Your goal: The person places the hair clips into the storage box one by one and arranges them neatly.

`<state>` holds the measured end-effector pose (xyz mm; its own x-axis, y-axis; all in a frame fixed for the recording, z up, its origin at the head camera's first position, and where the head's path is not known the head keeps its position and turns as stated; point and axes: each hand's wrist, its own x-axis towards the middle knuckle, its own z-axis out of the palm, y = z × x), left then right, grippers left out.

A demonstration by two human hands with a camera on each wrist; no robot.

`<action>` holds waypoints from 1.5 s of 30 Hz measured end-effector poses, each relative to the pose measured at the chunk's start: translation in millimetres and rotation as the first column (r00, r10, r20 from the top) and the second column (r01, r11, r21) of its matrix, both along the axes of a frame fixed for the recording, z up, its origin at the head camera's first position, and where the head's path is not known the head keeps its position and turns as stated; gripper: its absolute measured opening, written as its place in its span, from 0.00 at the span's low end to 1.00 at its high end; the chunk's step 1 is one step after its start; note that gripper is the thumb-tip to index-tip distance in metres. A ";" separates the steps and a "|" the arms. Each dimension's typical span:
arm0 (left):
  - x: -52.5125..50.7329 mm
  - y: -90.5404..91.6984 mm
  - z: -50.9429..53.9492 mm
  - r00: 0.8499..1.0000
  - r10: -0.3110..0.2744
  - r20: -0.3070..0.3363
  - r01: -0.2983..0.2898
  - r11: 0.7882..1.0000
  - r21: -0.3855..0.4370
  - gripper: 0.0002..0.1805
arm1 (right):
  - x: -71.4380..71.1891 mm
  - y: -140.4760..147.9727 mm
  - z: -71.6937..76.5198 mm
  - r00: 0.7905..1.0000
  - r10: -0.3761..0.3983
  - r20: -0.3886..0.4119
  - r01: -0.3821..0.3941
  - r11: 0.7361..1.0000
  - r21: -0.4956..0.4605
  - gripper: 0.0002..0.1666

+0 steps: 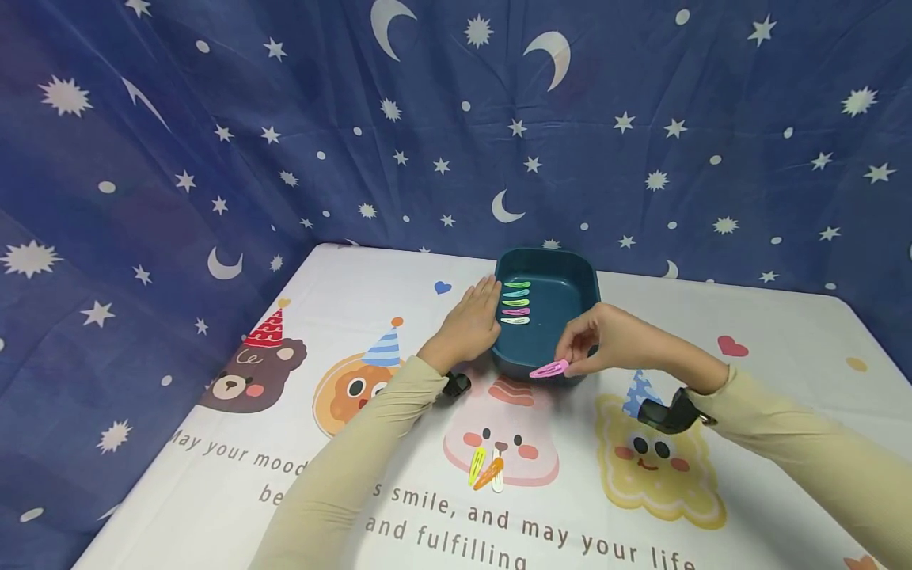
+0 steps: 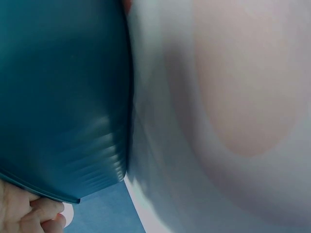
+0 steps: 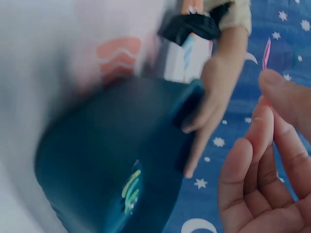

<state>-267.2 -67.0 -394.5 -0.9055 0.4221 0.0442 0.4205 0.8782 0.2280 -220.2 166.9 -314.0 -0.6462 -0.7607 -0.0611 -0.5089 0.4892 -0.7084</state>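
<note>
Pink hair clip [image 1: 548, 370]: I am watching the left hand [image 1: 470, 323] laying straight fingers along the left rim of the teal bin [image 1: 552, 301]; nearer, the right hand [image 1: 614, 336] is pinching the clip by the near rim, long axis pointing leftward.

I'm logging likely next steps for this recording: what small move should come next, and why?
Probably move the pink clip inward and lay it just nearer than the white clip ending the row. The right hand pinches it near the tub's near rim, five clips lie lined up inside, and the left hand rests against the tub's left side.
</note>
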 end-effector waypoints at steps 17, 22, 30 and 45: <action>-0.6 -1.4 0.4 1.000 0.004 0.009 -0.004 1.000 0.000 0.35 | -67.0 -16.4 5.0 0.983 -0.184 -0.021 0.185 0.982 0.050 0.08; -0.9 -1.3 0.5 1.000 0.011 0.014 -0.011 1.000 0.001 0.35 | -82.3 -21.6 -3.2 0.981 -0.194 -0.018 0.195 0.979 0.065 0.08; -2.1 -1.3 0.1 1.000 0.005 0.012 -0.005 1.000 -0.004 0.34 | -100.8 -29.1 -17.6 0.981 -0.194 -0.015 0.195 0.976 0.101 0.07; 1.1 -0.1 3.4 1.000 -0.004 0.008 0.004 1.000 -0.025 0.34 | -120.5 -38.0 -39.4 0.980 -0.201 0.001 0.197 0.960 0.201 0.07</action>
